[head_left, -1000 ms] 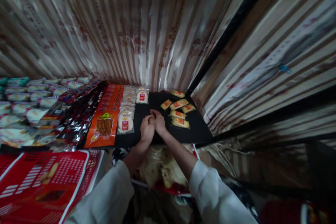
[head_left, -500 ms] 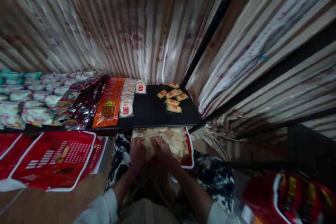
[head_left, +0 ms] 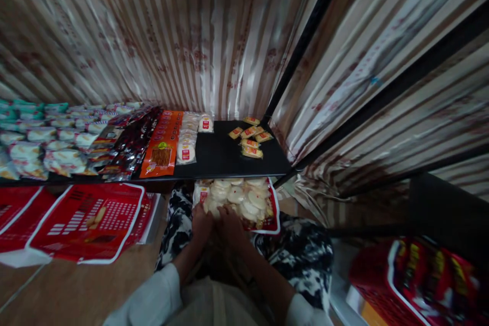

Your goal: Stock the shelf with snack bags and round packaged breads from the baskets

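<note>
Across my lap lies a red-edged bag (head_left: 274, 224) with several round white crackers (head_left: 250, 202) in clear wrappers showing on it. My left hand (head_left: 202, 223) is closed at its near left side, fingers curled on a pale cracker packet (head_left: 213, 208). Close beside it, my right hand (head_left: 230, 224) grips the same packet from the right. Dim light and blur hide the fingertips. A wrapped cracker with a red label (head_left: 202, 193) shows just beyond my left hand.
A black shelf (head_left: 225, 160) ahead bears small yellow packets (head_left: 252, 143), white cracker packets (head_left: 186, 153), an orange pouch (head_left: 160, 150) and rows of white packets (head_left: 61, 158). Red bags (head_left: 87, 224) lie at left. A red basket (head_left: 372, 285) stands at right; striped curtains (head_left: 214, 35) hang behind.
Both hands have moved slightly toward my body with the packet, uncovering more of the white crackers. The whole view has shifted a little.
</note>
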Demonstrator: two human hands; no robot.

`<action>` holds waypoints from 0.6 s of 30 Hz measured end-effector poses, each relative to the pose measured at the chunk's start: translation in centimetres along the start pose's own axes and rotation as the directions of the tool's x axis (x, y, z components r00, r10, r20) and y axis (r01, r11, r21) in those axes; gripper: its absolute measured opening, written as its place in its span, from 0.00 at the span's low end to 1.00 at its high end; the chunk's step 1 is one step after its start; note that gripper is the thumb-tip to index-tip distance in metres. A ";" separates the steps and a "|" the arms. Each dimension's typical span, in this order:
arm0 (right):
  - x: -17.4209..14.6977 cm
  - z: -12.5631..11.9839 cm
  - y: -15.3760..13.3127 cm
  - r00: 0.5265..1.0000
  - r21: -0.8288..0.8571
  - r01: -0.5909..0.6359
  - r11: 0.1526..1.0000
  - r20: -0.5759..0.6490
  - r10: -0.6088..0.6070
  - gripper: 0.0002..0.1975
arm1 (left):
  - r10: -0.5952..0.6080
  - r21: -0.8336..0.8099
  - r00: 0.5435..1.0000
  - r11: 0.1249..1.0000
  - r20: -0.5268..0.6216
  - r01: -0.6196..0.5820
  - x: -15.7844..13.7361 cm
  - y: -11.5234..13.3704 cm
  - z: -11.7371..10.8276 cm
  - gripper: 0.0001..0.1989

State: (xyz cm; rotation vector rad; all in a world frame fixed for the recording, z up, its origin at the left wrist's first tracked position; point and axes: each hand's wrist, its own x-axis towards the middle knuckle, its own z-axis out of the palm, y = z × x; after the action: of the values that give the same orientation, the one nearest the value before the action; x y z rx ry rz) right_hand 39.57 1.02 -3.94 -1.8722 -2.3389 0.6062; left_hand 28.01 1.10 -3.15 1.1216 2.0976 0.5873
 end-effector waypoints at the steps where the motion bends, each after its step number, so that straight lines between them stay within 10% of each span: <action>1: -0.1 0.1 0.1 1.000 -0.013 -0.008 1.000 -0.015 0.007 0.19 | 0.001 -0.017 1.000 1.000 0.004 -0.001 0.1 -0.1 0.0 0.19; 18: -0.1 1.7 -0.6 0.997 0.048 -0.048 0.998 -0.060 0.051 0.12 | -0.020 0.065 0.999 0.998 0.045 0.017 0.7 0.2 0.2 0.08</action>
State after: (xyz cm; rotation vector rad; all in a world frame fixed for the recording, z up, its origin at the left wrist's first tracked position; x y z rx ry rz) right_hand 38.52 0.37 -5.30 -1.9057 -2.2270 0.5939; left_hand 27.96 1.79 -3.39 1.1395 2.0988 0.4846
